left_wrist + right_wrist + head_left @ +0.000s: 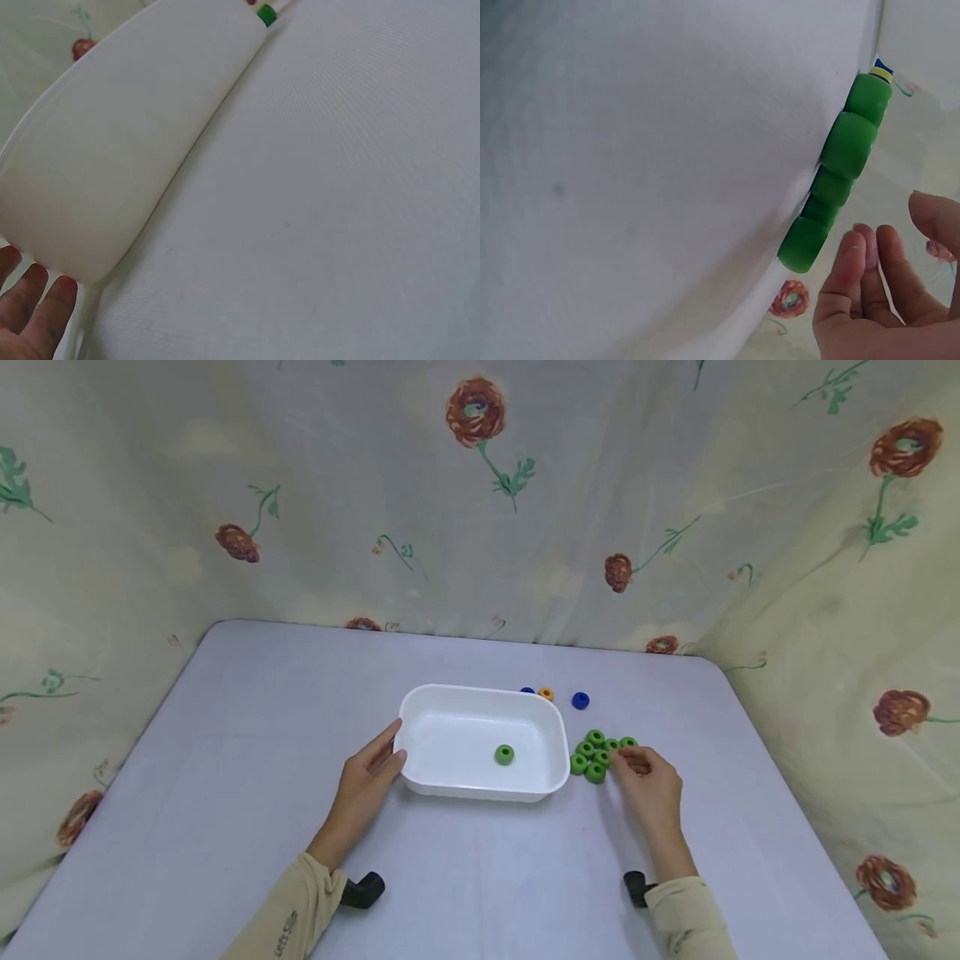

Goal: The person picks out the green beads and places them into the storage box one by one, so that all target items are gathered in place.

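Observation:
A white rectangular tray (pixel 442 735) lies in the middle of the table with one round green bead (pixel 505 754) inside. My left hand (pixel 366 783) is at its left end, fingertips touching the end wall, as the left wrist view also shows with the fingers (pixel 49 315) fairly straight. Beside the tray's right end sits a cluster of green beads (pixel 596 772) with holes through them. My right hand (pixel 651 785) is at the right side of this cluster. In the right wrist view its thumb and fingers (pixel 847 266) are apart, near the beads (pixel 847 146), with nothing seen between them.
Behind the tray's back right corner are an orange bead (pixel 546 693) and a blue bead (pixel 581 701); another blue bead (pixel 527 690) is partly hidden by the rim. The pale table (pixel 480 877) is bordered by a flowered curtain (pixel 337 485) at back and sides.

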Demonstrator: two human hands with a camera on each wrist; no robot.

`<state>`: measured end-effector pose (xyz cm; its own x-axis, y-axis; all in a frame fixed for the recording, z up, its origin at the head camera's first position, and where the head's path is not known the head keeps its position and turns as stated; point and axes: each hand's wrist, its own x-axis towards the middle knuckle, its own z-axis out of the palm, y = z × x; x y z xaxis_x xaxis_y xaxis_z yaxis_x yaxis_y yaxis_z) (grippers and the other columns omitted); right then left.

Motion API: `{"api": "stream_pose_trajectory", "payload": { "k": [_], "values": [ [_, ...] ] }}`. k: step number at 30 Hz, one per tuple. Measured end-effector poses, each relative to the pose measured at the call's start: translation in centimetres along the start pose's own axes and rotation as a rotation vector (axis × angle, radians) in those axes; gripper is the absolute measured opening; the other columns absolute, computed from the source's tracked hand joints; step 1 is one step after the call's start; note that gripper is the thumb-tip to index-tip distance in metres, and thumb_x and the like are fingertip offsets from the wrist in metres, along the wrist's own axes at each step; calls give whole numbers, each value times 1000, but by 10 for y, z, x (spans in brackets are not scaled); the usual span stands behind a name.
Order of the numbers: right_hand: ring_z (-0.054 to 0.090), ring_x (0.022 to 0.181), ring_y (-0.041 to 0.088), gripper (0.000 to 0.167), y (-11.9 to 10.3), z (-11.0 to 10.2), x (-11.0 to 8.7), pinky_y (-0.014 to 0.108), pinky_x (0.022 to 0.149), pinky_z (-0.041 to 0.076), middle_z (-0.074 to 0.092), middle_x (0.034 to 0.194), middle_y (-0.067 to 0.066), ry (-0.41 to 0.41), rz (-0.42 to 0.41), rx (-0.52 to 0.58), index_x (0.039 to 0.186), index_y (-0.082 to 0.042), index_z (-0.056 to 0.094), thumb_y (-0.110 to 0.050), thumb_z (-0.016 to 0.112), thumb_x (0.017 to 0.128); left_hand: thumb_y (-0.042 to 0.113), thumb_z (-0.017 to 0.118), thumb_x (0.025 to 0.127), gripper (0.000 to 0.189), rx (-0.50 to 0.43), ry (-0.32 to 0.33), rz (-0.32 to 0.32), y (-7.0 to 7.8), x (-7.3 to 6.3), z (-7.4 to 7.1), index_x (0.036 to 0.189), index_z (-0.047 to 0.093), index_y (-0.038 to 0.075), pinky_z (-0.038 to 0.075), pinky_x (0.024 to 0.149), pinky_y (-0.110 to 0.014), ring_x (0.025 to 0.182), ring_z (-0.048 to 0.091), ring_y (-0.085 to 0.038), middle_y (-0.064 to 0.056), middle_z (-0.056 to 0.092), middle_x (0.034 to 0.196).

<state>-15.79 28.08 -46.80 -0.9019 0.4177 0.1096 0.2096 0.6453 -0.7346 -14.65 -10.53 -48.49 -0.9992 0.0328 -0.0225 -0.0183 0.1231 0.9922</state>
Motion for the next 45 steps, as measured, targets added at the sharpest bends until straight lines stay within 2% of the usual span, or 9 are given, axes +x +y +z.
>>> {"api": "stream_pose_trajectory", "payload": {
  "k": [12, 19, 23, 28, 31, 45],
  "values": [
    [65, 98, 24, 37, 3, 3, -2, 18, 76, 50, 72, 110, 17, -135, 15, -48, 117, -3, 69, -26, 77, 89, 23, 56, 103, 51, 3, 8, -9, 1, 1, -1, 153, 43, 24, 40, 116, -20, 149, 40, -16, 6, 37, 161],
    [65, 101, 27, 39, 1, 6, -1, 21, 77, 52, 71, 111, 17, -181, 3, -73, 119, -2, 68, -26, 76, 89, 23, 56, 103, 51, 22, 20, -12, 0, 2, 0, 152, 44, 24, 41, 117, -24, 148, 42, -18, 5, 38, 161],
    [65, 102, 28, 39, -3, 6, -5, 27, 82, 55, 71, 113, 18, -208, -11, -89, 119, -4, 67, -26, 76, 89, 22, 56, 103, 51, 31, 19, -6, 1, 2, 0, 152, 44, 23, 42, 117, -26, 148, 42, -19, 3, 39, 162],
    [65, 106, 29, 43, -5, 6, -8, 38, 87, 58, 69, 117, 18, -261, 12, -112, 124, -4, 65, -24, 78, 88, 22, 56, 103, 51, 22, 8, -14, 2, 1, -1, 152, 44, 23, 42, 117, -24, 148, 42, -18, 4, 38, 162],
    [64, 106, 29, 45, -6, 7, -9, 40, 87, 59, 69, 117, 18, -286, 29, -124, 125, -5, 64, -24, 78, 87, 22, 56, 104, 51, 25, 8, -21, 1, 1, -1, 152, 43, 24, 41, 116, -22, 148, 41, -17, 5, 37, 162],
    [63, 103, 28, 42, -5, 9, -12, 38, 84, 59, 69, 114, 18, -266, 30, -148, 124, -3, 65, -21, 78, 88, 22, 57, 103, 51, 1, 10, -9, -1, 1, 0, 152, 44, 23, 40, 116, -20, 149, 40, -16, 5, 38, 161]
  ]
}}
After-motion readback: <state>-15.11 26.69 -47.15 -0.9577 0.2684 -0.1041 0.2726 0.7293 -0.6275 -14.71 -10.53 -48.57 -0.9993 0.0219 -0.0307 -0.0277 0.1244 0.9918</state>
